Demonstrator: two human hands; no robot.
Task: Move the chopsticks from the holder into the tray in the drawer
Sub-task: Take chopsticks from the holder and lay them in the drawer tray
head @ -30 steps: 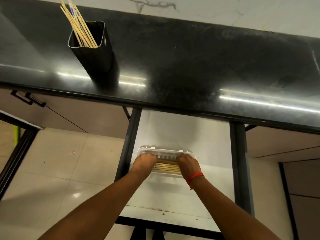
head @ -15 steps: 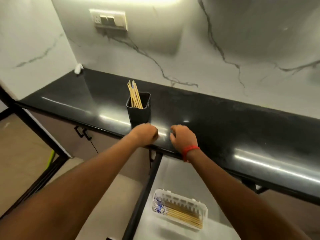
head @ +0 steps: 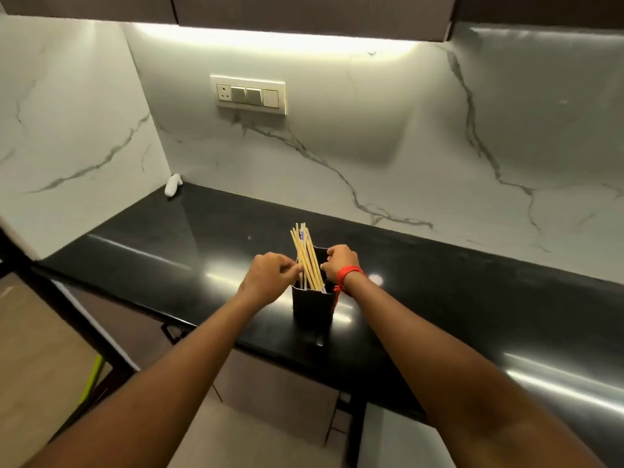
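Several pale wooden chopsticks point(head: 305, 256) stand upright in a black square holder point(head: 312, 307) on the black countertop point(head: 439, 282). My left hand point(head: 270, 276) is at the bundle's left side, fingertips pinched on the sticks just above the holder's rim. My right hand point(head: 341, 261), with a red thread on the wrist, is curled against the bundle's right side at the rim. The open drawer point(head: 401, 440) shows only a white corner at the bottom edge. The tray is out of view.
A marble wall with a switch plate point(head: 248, 94) rises behind the counter. A small white object point(head: 173, 185) lies in the back left corner. Cabinet fronts with a black handle point(head: 172, 332) sit below the counter edge, tiled floor at left.
Both hands left the tray in the drawer, rose past the counter edge and closed on the chopsticks in the holder. The view tilted up, so the tray dropped out of sight.
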